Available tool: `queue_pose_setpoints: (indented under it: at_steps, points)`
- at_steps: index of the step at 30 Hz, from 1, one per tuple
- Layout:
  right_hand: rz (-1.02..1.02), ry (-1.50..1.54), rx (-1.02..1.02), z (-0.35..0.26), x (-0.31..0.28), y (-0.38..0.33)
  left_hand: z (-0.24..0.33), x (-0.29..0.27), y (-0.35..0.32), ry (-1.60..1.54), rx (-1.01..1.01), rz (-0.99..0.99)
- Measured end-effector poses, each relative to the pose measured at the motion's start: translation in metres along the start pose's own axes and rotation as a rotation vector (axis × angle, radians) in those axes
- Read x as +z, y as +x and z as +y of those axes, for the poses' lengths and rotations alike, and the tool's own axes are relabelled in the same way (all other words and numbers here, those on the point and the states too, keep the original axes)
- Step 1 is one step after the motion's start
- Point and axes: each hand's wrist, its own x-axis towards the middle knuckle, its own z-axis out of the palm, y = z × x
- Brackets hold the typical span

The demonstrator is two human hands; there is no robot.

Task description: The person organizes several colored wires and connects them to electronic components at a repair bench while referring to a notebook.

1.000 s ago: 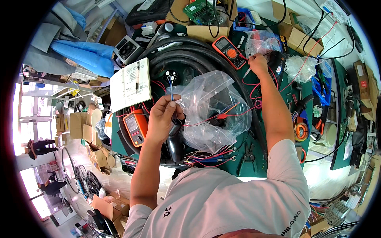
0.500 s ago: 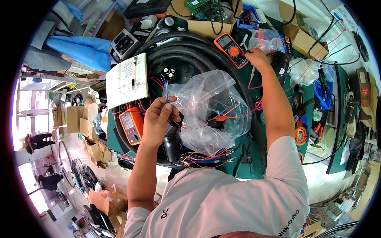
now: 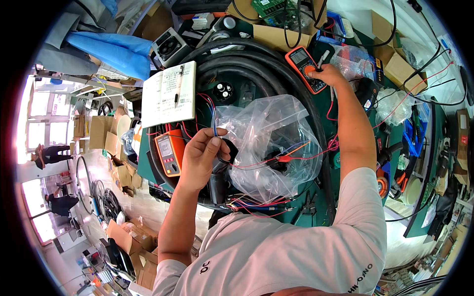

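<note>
My left hand [image 3: 200, 157] is closed, pinching thin blue and white wires [image 3: 215, 129] between thumb and fingers. They lead up toward a black round connector [image 3: 223, 92] with white-tipped contacts. At the upper right, my right hand [image 3: 330, 75] reaches over an orange and black multimeter [image 3: 302, 63]; its fingertips close on the orange dial. A pale pen-like stick [image 3: 323, 58] stands beside that hand; whether it is gripped I cannot tell. A clear plastic bag [image 3: 271, 123] lies between my arms, with a red clip [image 3: 285, 158] and its red lead over it.
An open notebook [image 3: 168, 96] with a pen lies to the left, above a second orange meter [image 3: 170, 150]. Thick black cable [image 3: 242, 53] coils around the work area. Loose coloured wires [image 3: 256, 202] and pliers [image 3: 307, 209] lie near my body. Cardboard boxes [image 3: 281, 35] stand behind.
My right hand has moved from the multimeter's side edge onto its dial. My left hand keeps its pinch on the wires. The whole view has shifted slightly.
</note>
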Motion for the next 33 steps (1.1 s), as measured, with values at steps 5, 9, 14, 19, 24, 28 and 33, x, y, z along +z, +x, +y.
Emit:
queue_pose_setpoints:
  at_steps: [5,9,14,19,24,28,33]
  points:
    - [0.0,-0.068,0.091,-0.005,0.007,-0.003,-0.006,0.002,0.002,0.005,-0.002,-0.006]
    - [0.031,-0.144,0.134,-0.003,0.013,-0.014,-0.007,0.003,0.001,-0.007,0.008,-0.021]
    - [0.388,0.294,0.261,0.017,0.013,-0.03,0.0,0.004,0.005,0.006,-0.001,-0.06]
    - [0.234,0.653,0.281,-0.054,-0.024,-0.12,-0.001,0.004,0.006,-0.015,0.027,-0.115]
    - [-0.003,0.933,0.238,-0.061,-0.005,-0.18,-0.004,0.003,0.013,-0.057,0.064,-0.229]
    - [0.217,1.27,0.274,-0.058,-0.01,-0.216,-0.003,0.003,0.013,-0.068,0.052,-0.272]
    - [0.246,1.593,-0.11,-0.072,-0.043,-0.258,-0.004,-0.001,0.012,-0.077,0.062,-0.309]
